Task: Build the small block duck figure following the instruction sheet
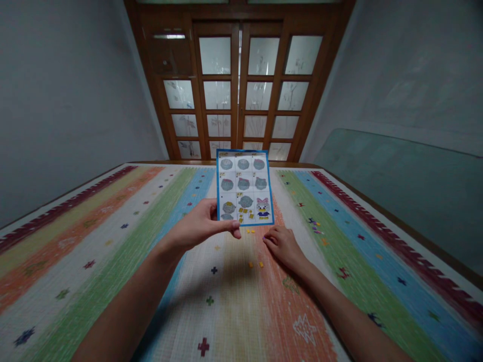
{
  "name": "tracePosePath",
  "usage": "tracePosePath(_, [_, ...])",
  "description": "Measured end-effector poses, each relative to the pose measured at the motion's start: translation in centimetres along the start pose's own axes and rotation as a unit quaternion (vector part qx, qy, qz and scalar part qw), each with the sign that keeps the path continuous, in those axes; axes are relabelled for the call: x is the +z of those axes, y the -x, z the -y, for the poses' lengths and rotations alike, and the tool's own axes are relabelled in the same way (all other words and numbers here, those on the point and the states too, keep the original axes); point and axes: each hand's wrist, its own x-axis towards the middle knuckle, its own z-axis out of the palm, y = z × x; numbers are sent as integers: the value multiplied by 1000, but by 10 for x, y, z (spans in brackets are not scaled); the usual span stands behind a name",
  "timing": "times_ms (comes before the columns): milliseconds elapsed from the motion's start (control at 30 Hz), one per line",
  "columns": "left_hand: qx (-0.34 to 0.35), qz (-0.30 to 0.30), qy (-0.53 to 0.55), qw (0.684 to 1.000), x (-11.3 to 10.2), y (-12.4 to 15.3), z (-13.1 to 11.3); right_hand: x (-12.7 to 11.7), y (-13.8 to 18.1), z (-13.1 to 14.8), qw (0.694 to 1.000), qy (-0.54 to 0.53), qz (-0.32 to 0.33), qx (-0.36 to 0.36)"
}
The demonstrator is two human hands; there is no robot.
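My left hand grips the lower left corner of an instruction sheet between thumb and fingers, holding it upright above the table. The sheet has a blue border, a grid of grey building steps and a duck-like figure with a pink bow at the bottom right. My right hand rests on the striped cloth just right of the sheet, its fingers curled together; a tiny purplish spot shows at the fingertips, too small to name. Small yellow building bricks lie below the sheet, and two more yellow bricks lie nearer to me.
A striped, patterned tablecloth covers the long table. Several small yellow, purple and dark pieces sit in a loose cluster to the right. Beyond the table's far edge stand wooden doors with glass panes; walls flank both sides.
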Motion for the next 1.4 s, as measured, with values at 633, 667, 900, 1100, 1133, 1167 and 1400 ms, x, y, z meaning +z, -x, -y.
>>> tracePosePath(633, [5, -5, -4, 1000, 0, 0, -3, -17, 23, 48, 976, -132, 144, -92])
tracePosePath(667, [6, -6, -2, 1000, 0, 0, -3, -18, 23, 48, 976, -133, 145, -94])
tracePosePath(900, [5, -3, -15, 1000, -1, 0, 0, -16, 24, 45, 974, -133, 155, -97])
tracePosePath(1100, [1, -3, -11, 1000, -1, -1, -1, -11, 25, 42, 975, -130, 147, -104])
tracePosePath(1133, [-1, -4, -9, 1000, 0, -1, -2, -11, 25, 43, 975, -129, 146, -104])
tracePosePath(1167, [-4, -4, -7, 1000, 0, -1, -2, -11, 25, 43, 975, -128, 146, -104])
tracePosePath(1400, [-15, -9, 9, 1000, 1, -1, -2, -12, 25, 45, 978, -119, 136, -107])
